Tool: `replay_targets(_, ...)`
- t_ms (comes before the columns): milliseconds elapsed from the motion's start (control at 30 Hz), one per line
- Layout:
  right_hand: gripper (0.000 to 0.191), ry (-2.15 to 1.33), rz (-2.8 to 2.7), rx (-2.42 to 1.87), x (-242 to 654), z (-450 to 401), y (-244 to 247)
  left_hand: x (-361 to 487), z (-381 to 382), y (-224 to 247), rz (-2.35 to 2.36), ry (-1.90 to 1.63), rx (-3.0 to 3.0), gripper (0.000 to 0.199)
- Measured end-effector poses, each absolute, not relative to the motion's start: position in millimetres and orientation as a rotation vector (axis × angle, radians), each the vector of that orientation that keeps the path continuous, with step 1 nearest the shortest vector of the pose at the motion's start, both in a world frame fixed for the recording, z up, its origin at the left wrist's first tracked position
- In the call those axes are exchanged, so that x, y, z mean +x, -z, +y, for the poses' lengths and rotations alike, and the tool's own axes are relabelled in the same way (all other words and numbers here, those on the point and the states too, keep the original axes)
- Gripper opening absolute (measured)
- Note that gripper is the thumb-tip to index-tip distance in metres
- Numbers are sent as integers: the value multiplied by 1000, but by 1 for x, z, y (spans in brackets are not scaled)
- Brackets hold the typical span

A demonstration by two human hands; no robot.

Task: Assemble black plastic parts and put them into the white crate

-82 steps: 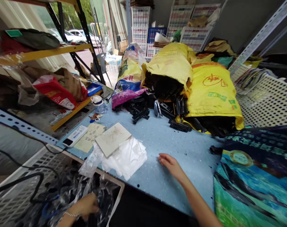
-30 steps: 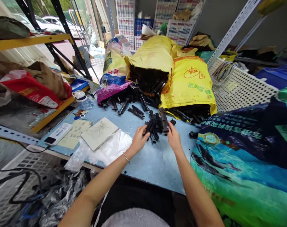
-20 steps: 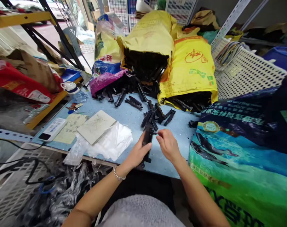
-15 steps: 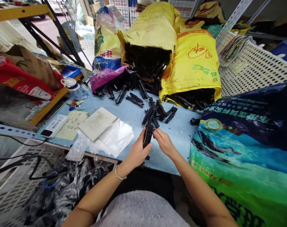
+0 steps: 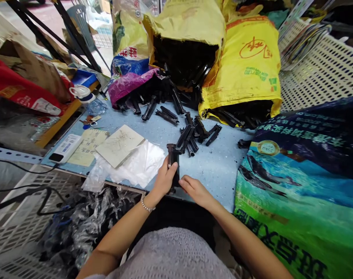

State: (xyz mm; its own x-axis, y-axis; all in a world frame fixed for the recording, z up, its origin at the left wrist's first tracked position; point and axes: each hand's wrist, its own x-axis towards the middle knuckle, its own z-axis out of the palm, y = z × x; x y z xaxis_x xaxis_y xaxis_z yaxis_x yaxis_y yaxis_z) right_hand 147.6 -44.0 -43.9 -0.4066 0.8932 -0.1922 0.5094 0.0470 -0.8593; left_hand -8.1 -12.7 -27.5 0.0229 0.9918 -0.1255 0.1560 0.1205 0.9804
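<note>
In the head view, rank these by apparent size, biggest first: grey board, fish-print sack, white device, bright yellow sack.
Largest to smallest:
Fish-print sack
Bright yellow sack
Grey board
White device

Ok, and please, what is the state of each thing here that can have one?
Left hand: closed around black part
Right hand: fingertips at the part's side
Loose black parts: lying in a loose pile
Pale yellow bag: open
Bright yellow bag: open
White plastic: crumpled, partly under the card
</note>
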Motion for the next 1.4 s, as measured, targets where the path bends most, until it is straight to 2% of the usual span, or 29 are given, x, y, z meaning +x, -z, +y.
replay_targets(167,43,-1522,-2008,-1370,152,-12,48,-25,-17,56,1498,-890,1350,42)
replay_targets(233,43,-1236,-2038,-1574,150,18,43,-23,-20,68,1594,-720,1439,43)
replay_targets(333,43,-549,-1980,-1969,139,75,32,-8,-28,79,1722,-380,1647,45)
replay_targets(433,54,-386,-1953,-2149,125,125,27,1,-31,79,1776,-221,1800,47)
replay_targets(500,52,-447,-1877,-2167,125,147,28,-5,-25,78,1735,-294,1804,45)
replay_targets(600,48,-815,-1598,-1906,136,149,31,-21,-5,75,1602,-666,1594,40)
replay_targets(700,40,-1137,-1427,-1579,143,116,36,-27,23,67,1333,-1045,1084,54)
replay_targets(800,38,-1470,-1400,-1304,144,64,39,-20,38,50,955,-1055,713,68)
replay_targets(867,37,-1724,-1451,-1146,148,36,36,-14,35,37,826,-1014,667,61)
replay_targets(933,36,-1654,-1592,-1215,156,19,26,-12,26,26,853,-1050,711,51)
replay_targets(1033,35,-1009,-1809,-1455,163,15,7,-13,9,16,1018,-1084,929,47)
replay_targets(1100,31,-735,-1901,-1467,159,21,-1,-13,3,12,1124,-1072,1152,46)
replay_targets(1167,32,-819,-1902,-1413,150,28,-2,-13,1,11,1220,-1077,1344,46)
replay_targets(1300,40,-1420,-1693,-1302,139,21,11,-15,7,10,1321,-1086,1466,47)
replay_targets(1333,41,-1450,-1723,-1297,138,13,16,-15,10,11,1323,-1092,1432,46)
replay_targets(1400,38,-1269,-1928,-1356,137,-7,26,-16,14,14,1302,-1102,1278,44)
